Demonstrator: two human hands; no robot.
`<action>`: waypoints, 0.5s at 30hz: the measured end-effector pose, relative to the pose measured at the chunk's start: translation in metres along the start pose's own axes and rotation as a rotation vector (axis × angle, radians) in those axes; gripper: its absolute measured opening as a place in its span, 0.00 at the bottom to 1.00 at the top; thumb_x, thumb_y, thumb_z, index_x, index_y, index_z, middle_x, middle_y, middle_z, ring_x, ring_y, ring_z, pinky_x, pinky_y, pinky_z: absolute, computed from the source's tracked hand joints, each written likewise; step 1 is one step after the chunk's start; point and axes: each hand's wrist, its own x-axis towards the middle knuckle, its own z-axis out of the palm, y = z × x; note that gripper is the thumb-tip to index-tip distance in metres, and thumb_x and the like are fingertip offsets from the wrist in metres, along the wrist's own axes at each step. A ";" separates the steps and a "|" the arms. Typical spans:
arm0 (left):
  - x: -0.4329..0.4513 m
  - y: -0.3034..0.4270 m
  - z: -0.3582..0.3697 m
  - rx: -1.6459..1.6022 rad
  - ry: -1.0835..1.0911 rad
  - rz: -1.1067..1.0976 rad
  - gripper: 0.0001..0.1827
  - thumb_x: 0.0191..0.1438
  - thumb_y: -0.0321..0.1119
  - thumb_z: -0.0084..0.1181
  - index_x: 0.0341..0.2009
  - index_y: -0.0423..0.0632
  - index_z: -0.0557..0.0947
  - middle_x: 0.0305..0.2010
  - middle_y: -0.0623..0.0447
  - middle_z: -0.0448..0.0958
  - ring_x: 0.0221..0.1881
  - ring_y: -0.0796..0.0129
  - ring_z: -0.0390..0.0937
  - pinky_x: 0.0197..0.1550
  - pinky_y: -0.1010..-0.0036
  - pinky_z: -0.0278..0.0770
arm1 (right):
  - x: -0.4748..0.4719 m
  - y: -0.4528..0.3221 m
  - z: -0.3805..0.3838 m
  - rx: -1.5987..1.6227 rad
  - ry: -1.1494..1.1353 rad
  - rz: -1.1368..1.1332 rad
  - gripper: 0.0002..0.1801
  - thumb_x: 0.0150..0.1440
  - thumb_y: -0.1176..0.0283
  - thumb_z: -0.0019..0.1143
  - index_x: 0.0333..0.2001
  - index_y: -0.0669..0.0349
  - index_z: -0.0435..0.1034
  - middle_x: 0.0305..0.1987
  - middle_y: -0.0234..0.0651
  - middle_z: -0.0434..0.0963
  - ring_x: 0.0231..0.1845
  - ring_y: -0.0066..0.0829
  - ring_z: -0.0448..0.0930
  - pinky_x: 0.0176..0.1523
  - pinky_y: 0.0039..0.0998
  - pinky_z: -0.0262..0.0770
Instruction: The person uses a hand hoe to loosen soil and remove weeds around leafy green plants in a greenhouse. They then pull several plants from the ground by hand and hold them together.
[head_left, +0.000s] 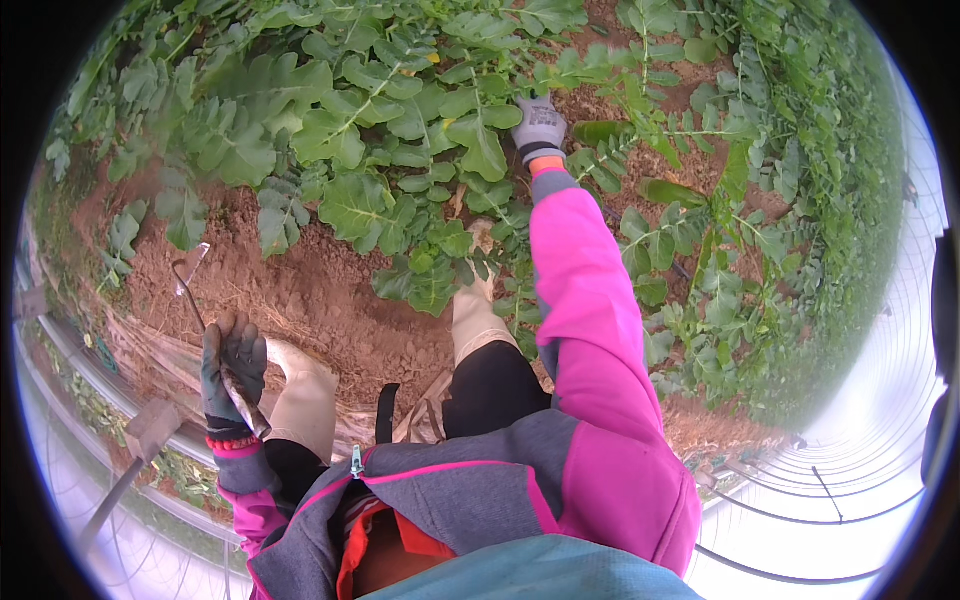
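My left hand (234, 367), in a dark, soil-stained glove, is closed round the wooden handle of a small hand hoe (244, 409). The hoe's thin curved neck rises to a shiny metal blade over the soil at the left. My right hand (540, 124), in a light grey glove, reaches forward among lobed green leaves (375, 97), which look like radish leaves. Its fingertips are hidden by foliage, so what they touch cannot be told. Just right of it, a thick green root top (600, 132) shows between leaves, with another (671, 193) farther right.
Bare reddish soil (337, 322) lies before my light-coloured boots (304, 397). Dense plants (817, 225) stand along the right. A dark thin hose (679, 270) runs between plants. Greenhouse hoops and film curve round the right and lower left, with a metal rail (82, 360) at the left.
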 end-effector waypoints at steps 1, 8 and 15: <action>0.001 0.000 0.001 -0.005 -0.034 0.002 0.20 0.60 0.44 0.44 0.51 0.44 0.72 0.51 0.47 0.72 0.47 0.63 0.73 0.51 0.70 0.74 | 0.004 -0.004 0.000 -0.027 0.005 0.030 0.14 0.46 0.60 0.51 0.38 0.48 0.74 0.41 0.44 0.74 0.39 0.43 0.77 0.39 0.39 0.75; -0.003 -0.003 0.012 0.030 0.126 0.038 0.20 0.60 0.44 0.44 0.49 0.41 0.71 0.47 0.50 0.70 0.44 0.68 0.69 0.48 0.72 0.74 | -0.005 -0.025 -0.021 0.200 -0.269 0.259 0.23 0.47 0.52 0.48 0.42 0.54 0.73 0.47 0.44 0.75 0.47 0.43 0.76 0.49 0.39 0.72; -0.001 0.004 -0.005 -0.035 -0.022 -0.036 0.21 0.60 0.43 0.45 0.50 0.41 0.70 0.50 0.49 0.70 0.48 0.67 0.69 0.50 0.72 0.73 | 0.007 0.018 -0.063 -0.156 -0.273 0.299 0.21 0.48 0.56 0.50 0.45 0.50 0.72 0.52 0.41 0.71 0.53 0.44 0.72 0.52 0.39 0.69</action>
